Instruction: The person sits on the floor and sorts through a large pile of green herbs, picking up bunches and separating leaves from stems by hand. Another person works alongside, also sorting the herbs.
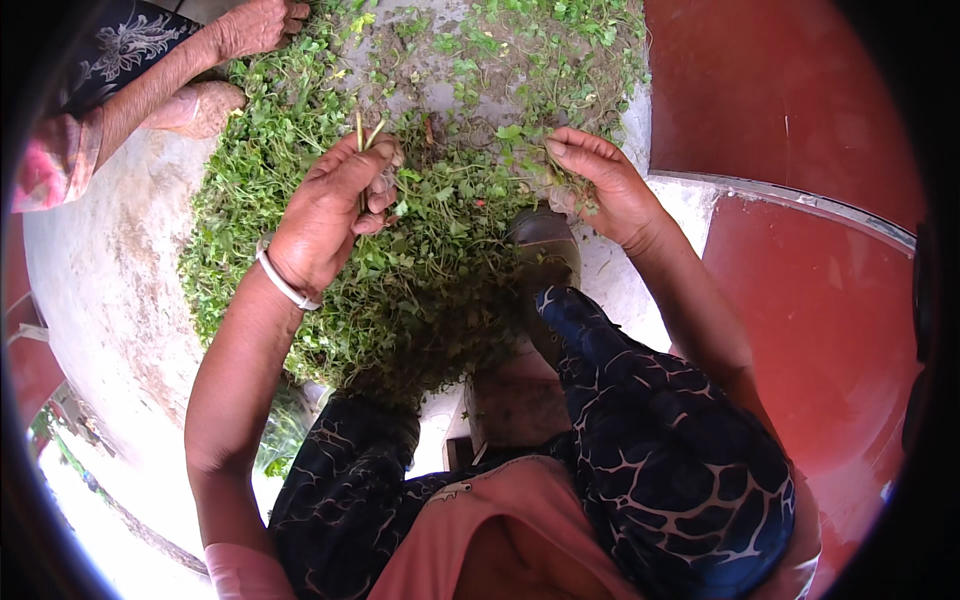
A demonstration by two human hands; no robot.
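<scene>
From my end, greens [250, 195] lie on the floor [110, 250] in front of the wearer's knees. L hand [340, 190] is above the heap approx. mid, stems [360, 128] betw. thumb & fingers; band [288, 278] round L wrist. R hand [605, 185] is near the heap's R edge, abt. level w/ L & well apart. R shoe [545, 235] I see at the heap's R side, nearer than R hand. Co-worker's hand [260, 25]: far L corner, at heap's edge. Panels [800, 310] far R, strip [800, 202] betw. them.
</scene>
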